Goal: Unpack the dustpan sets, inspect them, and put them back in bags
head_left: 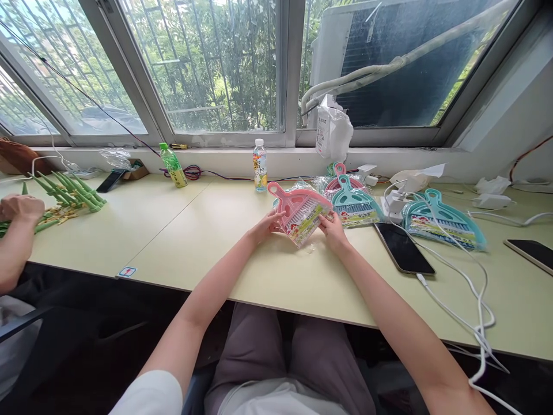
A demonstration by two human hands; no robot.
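A pink dustpan and brush set (298,208), wrapped in clear plastic with a printed label, is held tilted above the table in front of me. My left hand (268,226) grips its left side near the handle. On the lower right corner, my right hand (333,229) pinches the wrapped edge. Just behind it lie several more wrapped sets, among them a teal dustpan set (355,202) and a pink one (343,181) partly covered. Another teal dustpan set (444,222) rests farther right, with a cable across it.
A phone (404,248) on a white cable (479,300) lies right of my hands. A clear drink bottle (260,166) and a green-capped bottle (173,166) stand at the back. On the left, another person's hand (21,208) is beside green stalks (71,193).
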